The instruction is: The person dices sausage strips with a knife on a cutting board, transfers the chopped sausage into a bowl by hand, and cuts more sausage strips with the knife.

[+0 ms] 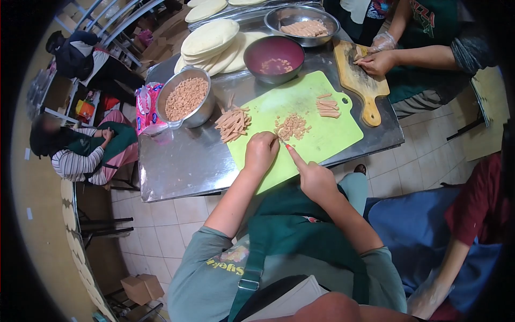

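Observation:
A green cutting board (316, 142) lies at the table's front edge. Diced pinkish meat (292, 127) is piled in its middle, with cut strips (328, 106) at its right and a heap of longer strips (233, 123) at its left edge. My left hand (262, 152) rests closed on the board beside the diced pile; what its fingertips pinch is hidden. My right hand (317, 180) is closed around a small knife (288, 146), mostly covered by the hand, its red part showing under the outstretched index finger. The knife's tip points toward my left fingertips.
A metal pot of diced meat (186, 99), a pink packet (146, 110), stacked flatbreads (210, 40), a maroon bowl (274, 51) and a steel bowl of meat (306, 27) surround the board. A co-worker's hands (377, 60) work over a wooden board (370, 110). Another person stands close at right.

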Motion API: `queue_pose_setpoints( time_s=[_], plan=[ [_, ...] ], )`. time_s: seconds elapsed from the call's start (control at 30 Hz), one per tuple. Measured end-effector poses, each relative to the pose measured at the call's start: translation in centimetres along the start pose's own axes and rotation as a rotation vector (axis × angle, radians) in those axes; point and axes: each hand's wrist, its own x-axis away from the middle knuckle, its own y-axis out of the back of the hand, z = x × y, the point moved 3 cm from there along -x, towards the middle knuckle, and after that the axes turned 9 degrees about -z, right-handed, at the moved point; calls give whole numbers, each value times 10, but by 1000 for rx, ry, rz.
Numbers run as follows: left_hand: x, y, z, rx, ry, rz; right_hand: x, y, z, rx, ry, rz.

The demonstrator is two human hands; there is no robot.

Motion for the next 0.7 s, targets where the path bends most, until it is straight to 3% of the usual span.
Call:
queue_pose_setpoints(
  time_s=[0.2, 0.27, 0.7],
  plan=[
    [0, -1, 7, 12, 35, -17, 23, 8, -5, -24, -6, -59],
    [1, 1, 11, 65, 138, 4, 23, 14, -4, -45, -27, -42],
    [4, -2, 15, 47, 103, -54, 18, 3, 1, -74, -13, -28]
  ],
)
